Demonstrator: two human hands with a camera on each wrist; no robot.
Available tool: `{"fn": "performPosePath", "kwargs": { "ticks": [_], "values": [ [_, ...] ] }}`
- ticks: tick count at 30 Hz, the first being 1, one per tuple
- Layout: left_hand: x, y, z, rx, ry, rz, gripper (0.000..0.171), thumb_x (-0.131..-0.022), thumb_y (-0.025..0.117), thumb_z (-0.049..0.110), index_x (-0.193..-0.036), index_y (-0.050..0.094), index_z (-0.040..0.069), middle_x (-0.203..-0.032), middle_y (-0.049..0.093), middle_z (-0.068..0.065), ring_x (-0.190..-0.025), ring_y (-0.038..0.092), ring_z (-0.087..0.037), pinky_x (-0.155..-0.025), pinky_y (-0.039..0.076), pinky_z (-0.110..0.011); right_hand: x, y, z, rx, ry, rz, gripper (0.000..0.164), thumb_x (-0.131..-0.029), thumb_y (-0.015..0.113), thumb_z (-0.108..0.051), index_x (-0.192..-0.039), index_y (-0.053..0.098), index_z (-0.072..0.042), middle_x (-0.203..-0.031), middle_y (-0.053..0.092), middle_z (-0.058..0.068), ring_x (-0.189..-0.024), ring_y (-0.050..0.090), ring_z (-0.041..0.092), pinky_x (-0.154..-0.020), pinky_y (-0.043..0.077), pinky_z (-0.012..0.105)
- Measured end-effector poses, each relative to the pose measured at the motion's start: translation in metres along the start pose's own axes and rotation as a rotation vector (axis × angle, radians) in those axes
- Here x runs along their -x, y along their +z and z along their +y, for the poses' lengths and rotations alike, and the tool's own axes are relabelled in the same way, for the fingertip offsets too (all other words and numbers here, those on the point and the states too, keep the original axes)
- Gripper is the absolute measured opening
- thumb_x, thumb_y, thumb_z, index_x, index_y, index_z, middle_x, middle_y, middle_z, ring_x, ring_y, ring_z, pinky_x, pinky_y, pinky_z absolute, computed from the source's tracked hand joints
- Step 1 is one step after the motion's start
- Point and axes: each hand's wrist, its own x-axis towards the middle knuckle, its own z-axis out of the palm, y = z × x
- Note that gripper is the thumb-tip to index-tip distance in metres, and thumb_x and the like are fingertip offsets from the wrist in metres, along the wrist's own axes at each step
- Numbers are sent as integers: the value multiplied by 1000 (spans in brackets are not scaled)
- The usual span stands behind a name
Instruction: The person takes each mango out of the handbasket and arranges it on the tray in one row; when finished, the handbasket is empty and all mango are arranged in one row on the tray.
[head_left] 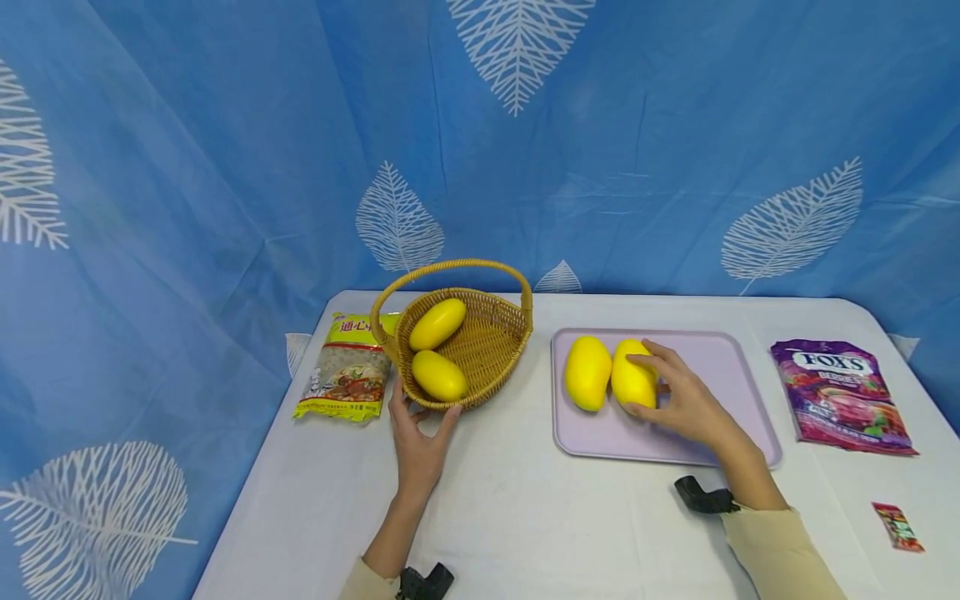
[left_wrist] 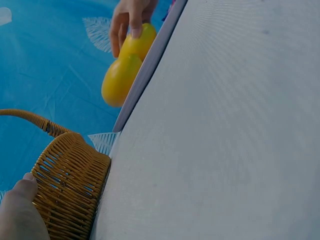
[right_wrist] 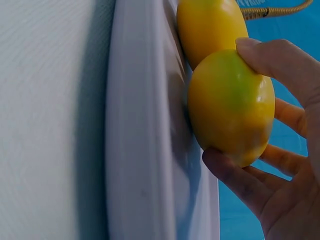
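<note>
One mango (head_left: 630, 382) pinched by the right hand (head_left: 693, 404) within the lavender tray (head_left: 731, 375)

The step in hand seems to be taking hold of this fruit: thumb and fingers clasp it, though whether it touches the tray floor is hard to tell. The left hand (head_left: 420, 446) is spread, touching the near left end of the wicker basket (head_left: 495, 342), where a far mango (head_left: 438, 323) and a near mango (head_left: 438, 377) lie. The next move likely calls for a straight lift, sparing the neighbouring mango (head_left: 588, 373) right beside it. The tray's raised rim bounds the left way out; bare white table (head_left: 525, 517) runs between tray and basket. The basket's right half offers room, but the arched handle (head_left: 450, 265) crosses above, and a food packet (head_left: 345, 371) crowds its left side
</note>
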Motion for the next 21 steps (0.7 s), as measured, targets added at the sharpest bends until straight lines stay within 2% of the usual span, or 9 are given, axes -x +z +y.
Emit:
{"fn": "performPosePath", "kwargs": {
  "ticks": [5, 14, 21],
  "values": [
    [0, 0, 1, -7, -12, -1, 90, -82, 71, 18, -148, 11, 4, -147, 23, -20, -123, 37, -36, -89, 40, -51, -1, 4, 0, -10, 12, -23, 69, -70, 82, -20, -131, 51, -9, -147, 29, 19, -119, 46, 33, -75, 55, 29],
    [0, 0, 0, 5, -21, -6, 91, -83, 71, 19, -148, 10, 4, -146, 23, -20, -122, 39, -36, -89, 40, -52, -2, 3, -2, -16, -1, -37, 70, -73, 80, -23, -134, 48, -8, -147, 26, 22, -121, 44, 37, -77, 50, 15],
    [0, 0, -1, 2, -3, 3, 91, -82, 72, 18, -148, 11, 4, -147, 23, -19, -126, 35, -35, -88, 40, -53, -3, 4, -3, -3, 3, -36, 70, -73, 80, -24, -134, 49, -8, -146, 26, 24, -119, 45, 37, -77, 52, 21]
  ]
}}
